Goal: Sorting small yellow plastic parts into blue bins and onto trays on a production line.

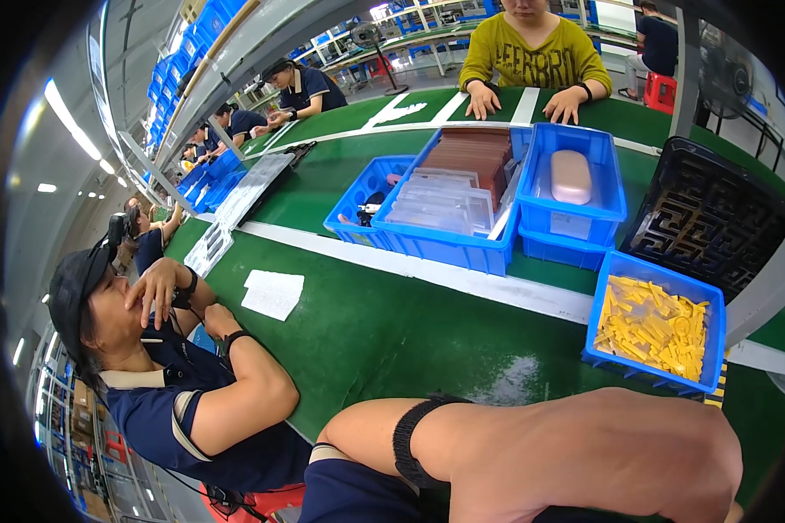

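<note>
My left hand (593, 453) fills the lower right, very close, with its back turned up and the wrist in a black elastic band (417, 443). The forearm comes from a navy sleeve at the lower edge. Its fingers bend down out of sight, so whether they hold anything is hidden. Below it lies the green work surface (340, 349) with a patch of white powder (510, 381). Nearest beyond the hand stands a blue bin (595, 349) of small yellow plastic parts (658, 327). My right hand does not show.
Blue bins with brown sheets (469, 157), clear plastic pieces (440, 202) and a pink oblong case (570, 177) stand farther back. A black patterned tray (706, 218) leans at right. A white cloth (273, 295) lies left. Co-workers sit beside and opposite me.
</note>
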The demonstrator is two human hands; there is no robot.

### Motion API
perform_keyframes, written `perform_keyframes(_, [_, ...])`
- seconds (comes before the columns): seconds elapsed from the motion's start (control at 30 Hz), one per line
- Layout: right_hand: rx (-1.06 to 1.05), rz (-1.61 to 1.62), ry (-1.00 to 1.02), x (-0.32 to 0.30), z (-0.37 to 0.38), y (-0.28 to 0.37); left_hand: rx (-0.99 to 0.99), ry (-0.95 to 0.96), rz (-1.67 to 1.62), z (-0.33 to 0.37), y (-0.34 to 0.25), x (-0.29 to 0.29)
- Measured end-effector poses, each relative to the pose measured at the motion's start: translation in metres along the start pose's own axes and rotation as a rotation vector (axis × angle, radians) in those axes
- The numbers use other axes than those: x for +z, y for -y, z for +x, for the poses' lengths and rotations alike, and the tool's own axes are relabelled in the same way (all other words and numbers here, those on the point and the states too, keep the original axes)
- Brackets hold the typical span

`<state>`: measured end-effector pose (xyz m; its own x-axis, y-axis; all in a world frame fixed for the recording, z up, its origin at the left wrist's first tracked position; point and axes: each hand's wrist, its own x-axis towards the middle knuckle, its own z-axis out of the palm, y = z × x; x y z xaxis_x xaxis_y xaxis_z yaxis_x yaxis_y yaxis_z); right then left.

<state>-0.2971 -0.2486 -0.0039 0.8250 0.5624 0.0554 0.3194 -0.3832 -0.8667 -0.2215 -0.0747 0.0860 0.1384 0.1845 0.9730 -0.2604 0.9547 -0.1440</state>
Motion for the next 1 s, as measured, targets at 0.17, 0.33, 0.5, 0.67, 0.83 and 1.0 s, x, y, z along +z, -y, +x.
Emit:
perform_keyframes(0.17, [0.059, 0.004, 0.011, -0.001, -0.003, 0.002, -0.155, 0.122, -0.069, 0.009, -0.014, 0.0])
perform_keyframes(0.33, [0.044, 0.004, 0.006, 0.001, 0.0, 0.001, -0.187, -0.015, 0.025, 0.008, -0.021, 0.006])
perform_keyframes(0.5, [0.033, -0.009, 0.011, 0.0, -0.003, 0.001, -0.179, -0.155, -0.089, -0.012, -0.008, 0.021])
perform_keyframes(0.67, [0.053, -0.016, 0.004, 0.001, -0.001, 0.001, -0.137, -0.106, 0.093, 0.009, -0.019, 0.008])
perform_keyframes(0.83, [0.031, -0.021, 0.009, 0.001, -0.001, 0.0, -0.153, -0.011, 0.085, 0.006, -0.02, 0.004])
perform_keyframes(1.0, [0.027, -0.019, 0.001, 0.0, -0.001, 0.0, -0.103, -0.072, 0.05, -0.001, -0.009, 0.011])
